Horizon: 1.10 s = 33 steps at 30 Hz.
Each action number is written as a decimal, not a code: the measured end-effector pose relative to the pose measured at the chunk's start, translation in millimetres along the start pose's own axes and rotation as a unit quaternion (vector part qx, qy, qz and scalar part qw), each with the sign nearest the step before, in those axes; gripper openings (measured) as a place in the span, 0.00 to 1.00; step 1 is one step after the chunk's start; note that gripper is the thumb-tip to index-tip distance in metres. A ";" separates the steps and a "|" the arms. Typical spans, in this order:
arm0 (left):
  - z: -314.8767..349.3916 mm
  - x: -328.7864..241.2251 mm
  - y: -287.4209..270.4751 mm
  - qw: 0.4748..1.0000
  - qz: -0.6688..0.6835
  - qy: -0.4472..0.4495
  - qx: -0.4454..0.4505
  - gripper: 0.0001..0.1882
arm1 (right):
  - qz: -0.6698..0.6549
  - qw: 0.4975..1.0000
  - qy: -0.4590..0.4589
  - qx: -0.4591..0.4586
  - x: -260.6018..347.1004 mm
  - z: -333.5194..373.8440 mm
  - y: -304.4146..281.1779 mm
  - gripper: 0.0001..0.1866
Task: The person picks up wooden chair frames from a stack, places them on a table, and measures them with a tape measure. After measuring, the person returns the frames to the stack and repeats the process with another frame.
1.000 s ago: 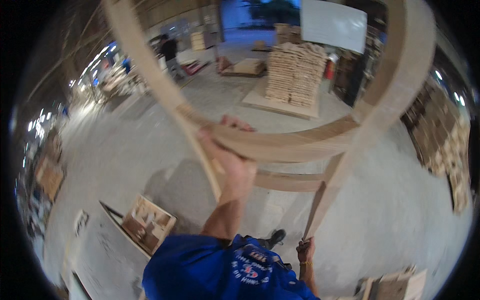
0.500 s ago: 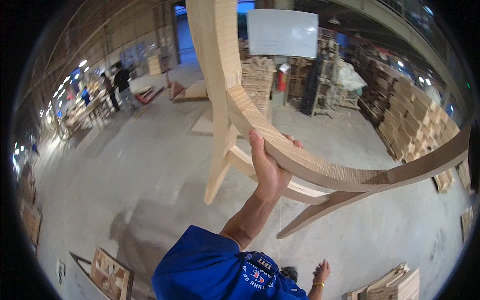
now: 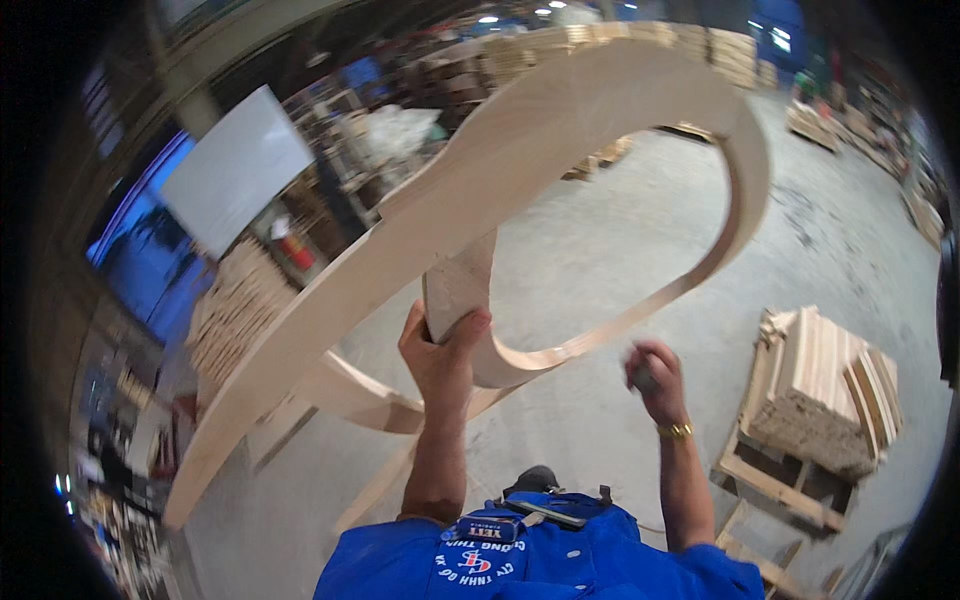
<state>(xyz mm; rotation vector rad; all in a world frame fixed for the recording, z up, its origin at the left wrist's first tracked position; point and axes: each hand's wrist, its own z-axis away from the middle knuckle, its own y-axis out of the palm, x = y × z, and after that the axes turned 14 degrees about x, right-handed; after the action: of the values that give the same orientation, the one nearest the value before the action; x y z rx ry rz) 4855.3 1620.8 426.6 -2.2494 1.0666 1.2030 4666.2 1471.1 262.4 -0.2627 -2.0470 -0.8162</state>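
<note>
A pale, bare-wood chair frame (image 3: 540,150) with curved arms and legs hangs tilted in the air before me. My left hand (image 3: 440,355) grips its curved crosspiece, thumb on the near side and fingers round the other edge. The large curved side piece runs from lower left to upper right above that hand. To the right of the frame and apart from it, my right hand (image 3: 657,380) is closed in a loose fist. Something greyish shows among its fingers, too blurred to name.
A pallet (image 3: 775,480) with stacked wood pieces (image 3: 815,390) stands on the concrete floor (image 3: 640,235) at the right. Far left are a whiteboard (image 3: 238,170), a red fire extinguisher (image 3: 295,250) and a wood stack (image 3: 240,310). More stacked wood (image 3: 730,55) lines the back.
My view has swung to the right. The chair frame has turned and tilted, its side piece now sweeping across the view. My right hand has come up from low down, beside the frame.
</note>
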 end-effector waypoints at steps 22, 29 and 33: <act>-325.1 409.3 413.5 0.949 0.058 -0.160 0.267 0.13 | -0.053 0.980 -0.044 -0.187 64.5 -395.6 -401.0 0.19; -429.9 533.2 551.3 0.914 0.193 -0.199 0.295 0.30 | -0.136 0.918 -0.341 -0.153 163.5 -460.9 -629.1 0.20; -493.1 591.9 621.3 0.902 0.191 -0.232 0.310 0.36 | -0.060 0.949 -0.284 -0.122 206.0 -523.0 -715.3 0.12</act>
<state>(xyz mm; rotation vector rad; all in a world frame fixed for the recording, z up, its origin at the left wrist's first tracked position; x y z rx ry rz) 4852.1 650.4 231.9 -1.2299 1.4608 1.2233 4559.4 568.8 309.0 -0.5699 -2.5120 -1.1762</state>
